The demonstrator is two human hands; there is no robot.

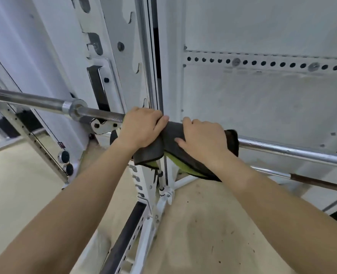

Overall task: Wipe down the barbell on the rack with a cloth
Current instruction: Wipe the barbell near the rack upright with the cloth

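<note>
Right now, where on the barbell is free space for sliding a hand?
The barbell is bare right of the right hand, and between the left hand and the collar. The middle is crowded: both hands press the cloth there.

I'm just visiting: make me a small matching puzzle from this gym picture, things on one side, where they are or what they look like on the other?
Things:
1. left hand
2. right hand
3. cloth
4. barbell

Descriptions:
A. dark with a yellow-green underside, draped over the bar
B. shiny metal, running across the rack
C. grips the cloth end nearer the collar
D. presses the cloth end nearer the bare shaft

Pairs: 1-C, 2-D, 3-A, 4-B
</note>
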